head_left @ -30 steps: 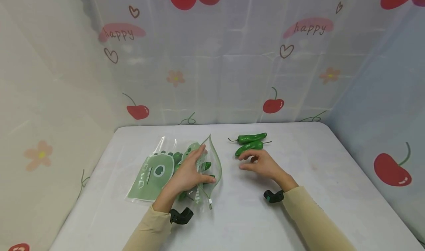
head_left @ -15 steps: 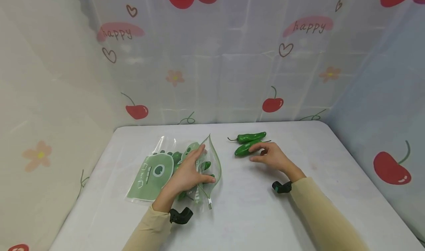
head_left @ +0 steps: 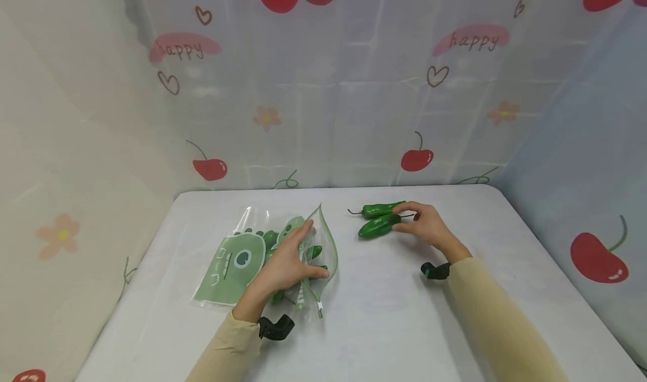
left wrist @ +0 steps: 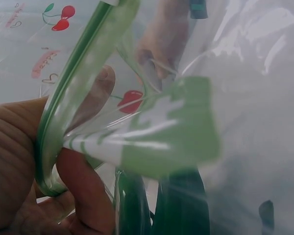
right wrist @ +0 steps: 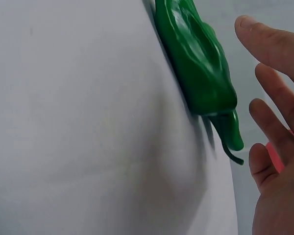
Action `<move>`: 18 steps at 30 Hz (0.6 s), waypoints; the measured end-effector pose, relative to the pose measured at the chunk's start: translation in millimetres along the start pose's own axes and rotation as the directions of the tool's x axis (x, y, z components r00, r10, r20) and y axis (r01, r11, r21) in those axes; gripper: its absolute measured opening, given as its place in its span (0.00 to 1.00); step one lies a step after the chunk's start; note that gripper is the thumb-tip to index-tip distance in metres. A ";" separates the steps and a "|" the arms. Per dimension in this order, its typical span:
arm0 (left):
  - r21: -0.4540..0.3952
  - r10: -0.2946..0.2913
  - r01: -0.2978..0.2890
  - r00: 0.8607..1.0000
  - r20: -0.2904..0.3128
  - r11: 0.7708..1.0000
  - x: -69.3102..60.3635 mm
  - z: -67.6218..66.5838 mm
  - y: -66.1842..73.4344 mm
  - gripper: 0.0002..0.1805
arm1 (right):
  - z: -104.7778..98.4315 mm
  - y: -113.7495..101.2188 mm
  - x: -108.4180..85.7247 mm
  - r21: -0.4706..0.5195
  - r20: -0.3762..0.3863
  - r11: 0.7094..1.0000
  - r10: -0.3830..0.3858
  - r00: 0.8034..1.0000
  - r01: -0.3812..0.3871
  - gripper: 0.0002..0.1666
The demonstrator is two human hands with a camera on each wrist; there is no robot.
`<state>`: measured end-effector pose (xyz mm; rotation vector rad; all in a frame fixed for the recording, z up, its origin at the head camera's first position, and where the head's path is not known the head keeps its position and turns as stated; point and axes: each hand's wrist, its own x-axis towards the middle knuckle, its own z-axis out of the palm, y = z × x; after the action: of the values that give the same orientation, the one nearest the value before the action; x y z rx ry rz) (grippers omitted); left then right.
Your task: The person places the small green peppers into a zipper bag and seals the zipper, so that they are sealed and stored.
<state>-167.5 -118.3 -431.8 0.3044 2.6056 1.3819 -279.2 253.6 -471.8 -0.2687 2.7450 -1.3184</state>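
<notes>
In the head view my left hand (head_left: 283,264) lies over a clear zip bag (head_left: 217,281) with a green cartoon print. Its thumb and fingers are spread wide at the gaping mouth. The left wrist view shows the bag's green zip edge (left wrist: 63,107) against that hand, with dark green peppers (left wrist: 181,200) behind the plastic. My right hand (head_left: 427,224) hovers at the stem end of the nearer green chili pepper (head_left: 376,226), thumb and fingers parted around the stem. In the right wrist view its fingers are extended, apart from the pepper. A second green chili pepper (head_left: 379,210) lies just behind.
A white-covered table (head_left: 364,326) bears everything. A printed curtain (head_left: 349,140) with cherries and hearts rises behind its back edge, and more curtain hangs at both sides. The bag's zip slider (head_left: 320,308) sits at the near end of its mouth.
My right hand has moved right and slightly away from me, from the nearer pepper's body to its stem end. The left hand and bag look unchanged; both peppers stay in place.
</notes>
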 end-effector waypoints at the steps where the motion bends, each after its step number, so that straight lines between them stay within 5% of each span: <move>1: -0.004 -0.001 0.001 1.000 -0.001 1.000 0.0 -0.1 0.3 0.66 | -1.4 1.8 1.4 -0.002 -0.002 1.000 0.002 1.000 -0.002 0.26; 18: -0.012 -0.009 0.010 1.000 0.006 1.000 -0.1 -1.1 0.7 0.65 | -0.5 9.0 16.8 -0.073 0.061 0.997 0.025 0.998 -0.020 0.26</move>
<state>-167.5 -118.8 -430.6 0.2933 2.5896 1.3917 -296.9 256.2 -478.5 -0.2777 2.7395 -1.1868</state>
